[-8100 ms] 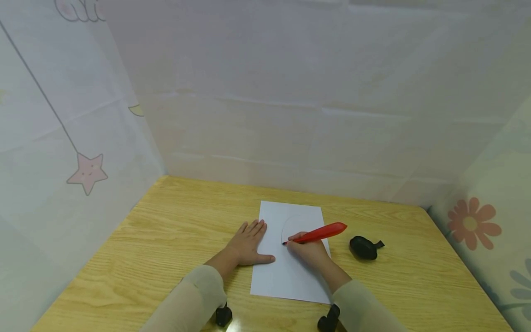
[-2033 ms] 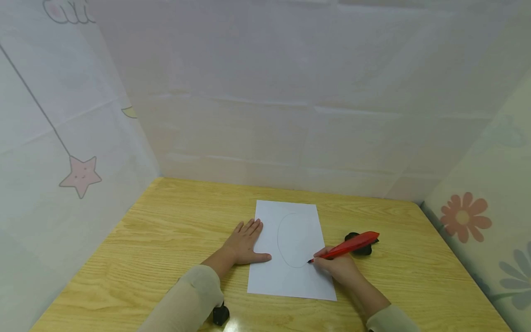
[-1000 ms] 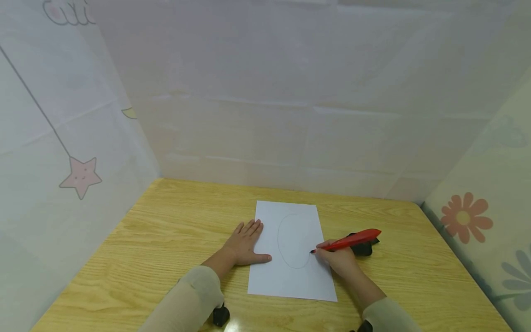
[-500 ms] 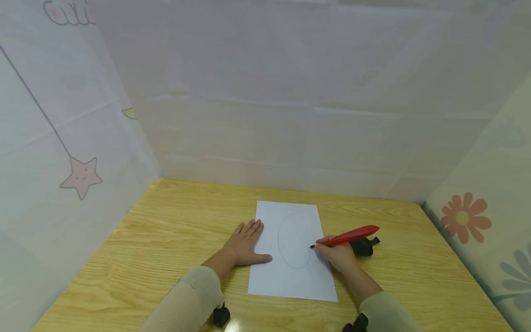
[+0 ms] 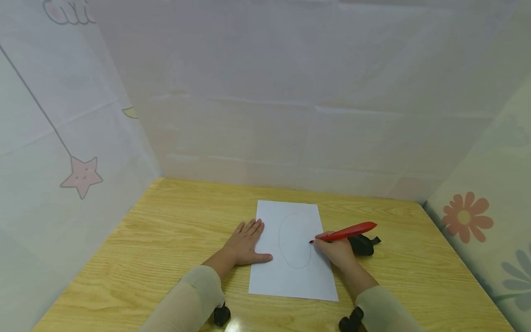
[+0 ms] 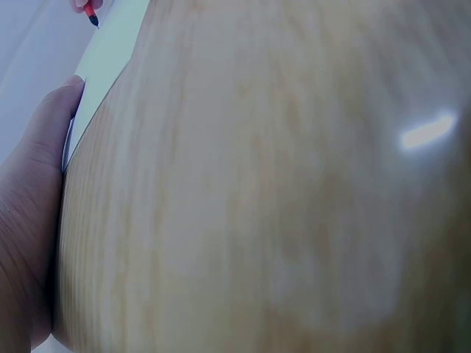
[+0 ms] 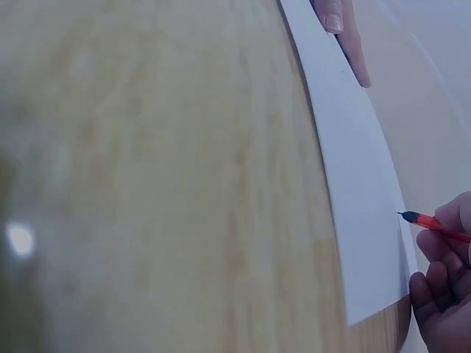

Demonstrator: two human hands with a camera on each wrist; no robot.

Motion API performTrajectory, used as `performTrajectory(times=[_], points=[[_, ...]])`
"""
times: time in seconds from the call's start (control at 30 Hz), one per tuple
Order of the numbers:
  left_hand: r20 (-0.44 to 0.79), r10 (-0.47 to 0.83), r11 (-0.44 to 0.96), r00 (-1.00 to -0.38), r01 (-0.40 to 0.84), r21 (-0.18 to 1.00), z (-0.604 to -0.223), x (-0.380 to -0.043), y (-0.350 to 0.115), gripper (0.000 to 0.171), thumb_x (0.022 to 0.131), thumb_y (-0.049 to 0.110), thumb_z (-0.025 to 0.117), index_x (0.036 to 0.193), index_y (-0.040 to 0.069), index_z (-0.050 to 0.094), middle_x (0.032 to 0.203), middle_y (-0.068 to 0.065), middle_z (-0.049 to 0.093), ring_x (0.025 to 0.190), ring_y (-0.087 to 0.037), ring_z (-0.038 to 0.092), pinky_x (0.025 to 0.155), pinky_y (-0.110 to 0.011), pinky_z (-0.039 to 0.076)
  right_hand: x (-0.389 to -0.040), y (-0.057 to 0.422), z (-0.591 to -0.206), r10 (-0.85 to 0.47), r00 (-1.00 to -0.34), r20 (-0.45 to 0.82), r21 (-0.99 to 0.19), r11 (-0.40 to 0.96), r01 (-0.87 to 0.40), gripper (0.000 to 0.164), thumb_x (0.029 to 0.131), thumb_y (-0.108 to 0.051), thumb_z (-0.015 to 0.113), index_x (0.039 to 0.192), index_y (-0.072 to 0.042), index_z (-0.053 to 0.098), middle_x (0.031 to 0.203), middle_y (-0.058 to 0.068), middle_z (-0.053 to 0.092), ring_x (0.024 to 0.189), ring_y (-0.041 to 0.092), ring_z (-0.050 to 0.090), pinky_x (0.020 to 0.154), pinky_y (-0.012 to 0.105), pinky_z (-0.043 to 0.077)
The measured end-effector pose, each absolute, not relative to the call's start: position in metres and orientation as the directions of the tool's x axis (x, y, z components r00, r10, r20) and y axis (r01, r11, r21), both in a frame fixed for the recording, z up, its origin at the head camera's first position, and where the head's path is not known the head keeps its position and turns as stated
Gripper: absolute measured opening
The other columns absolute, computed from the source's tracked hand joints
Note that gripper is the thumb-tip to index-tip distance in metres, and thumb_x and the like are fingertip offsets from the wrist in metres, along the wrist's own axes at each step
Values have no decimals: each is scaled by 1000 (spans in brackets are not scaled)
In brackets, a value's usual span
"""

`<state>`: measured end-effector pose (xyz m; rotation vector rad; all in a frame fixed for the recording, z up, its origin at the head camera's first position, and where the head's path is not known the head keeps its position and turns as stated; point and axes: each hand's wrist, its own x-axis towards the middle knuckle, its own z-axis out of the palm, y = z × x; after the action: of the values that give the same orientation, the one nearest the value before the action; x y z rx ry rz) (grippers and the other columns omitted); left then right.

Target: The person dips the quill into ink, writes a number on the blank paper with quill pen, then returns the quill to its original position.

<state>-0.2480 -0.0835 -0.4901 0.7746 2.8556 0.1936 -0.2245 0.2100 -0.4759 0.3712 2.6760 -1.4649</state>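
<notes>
I am holding the red pen (image 5: pixel 350 230) over the right half of the white sheet (image 5: pixel 271 280), slanting, its dark tip sitting at the end of a thin curved line (image 5: pixel 280 240). That line is forming an oval on the sheet, with a gap at the upper right. My right grip (image 5: pixel 337 251) is pinching the pen narrowly near its tip, hanging over the sheet's right edge. My left grip (image 5: pixel 244 245) is lying flat and wide at the sheet's left edge, fingertips and thumb touching the paper. Just right of the sheet, a black rounded object (image 5: pixel 362 245) is resting, partly hidden behind my right grip and the pen. The wood-grained tabletop (image 5: pixel 186 207) is carrying the sheet, and beyond the sheet's far edge a pale, creased backdrop (image 5: pixel 290 92) is rising.
</notes>
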Motion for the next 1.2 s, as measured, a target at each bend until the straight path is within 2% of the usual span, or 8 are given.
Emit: performTrajectory(times=[0.23,0.43,0.7,0.93,1.2], points=[[-128,517,850,-847,490,192,-488,-247,-84,106,85,78,44,158,8,13,166,-7,10,155,-24,6,125,-48,6,-228,207,-473,177,-969,-175,-821,517,242,28,86,-24,71,106,-5,71,113,17,68,111,34,56,95,49,49],[-123,518,849,-847,491,194,-487,-247,-84,106,85,78,44,158,7,14,166,-8,11,155,-25,7,124,-49,7,-233,205,-476,179,-973,-148,-827,517,221,25,87,-23,70,104,-5,72,110,16,71,109,31,58,92,46,48],[-134,513,854,-848,487,183,-488,-248,-84,105,86,78,44,158,9,12,167,-6,9,155,-23,6,125,-48,7,-235,201,-475,183,-970,-161,-825,515,234,26,87,-25,71,105,-8,72,113,16,69,113,34,56,94,48,47],[-140,511,852,-848,478,215,-493,-249,-84,105,86,76,45,159,10,8,167,-5,5,155,-22,0,125,-47,0,-238,198,-474,173,-969,-177,-831,500,242,25,86,-26,70,104,-9,73,111,14,70,112,32,57,93,47,47],[-131,512,850,-849,478,223,-495,-250,-84,107,84,78,46,159,11,8,167,-4,4,155,-21,-1,125,-48,0,-241,194,-474,167,-972,-166,-841,490,228,25,87,-26,70,104,-7,72,108,14,71,109,31,59,93,48,48]])
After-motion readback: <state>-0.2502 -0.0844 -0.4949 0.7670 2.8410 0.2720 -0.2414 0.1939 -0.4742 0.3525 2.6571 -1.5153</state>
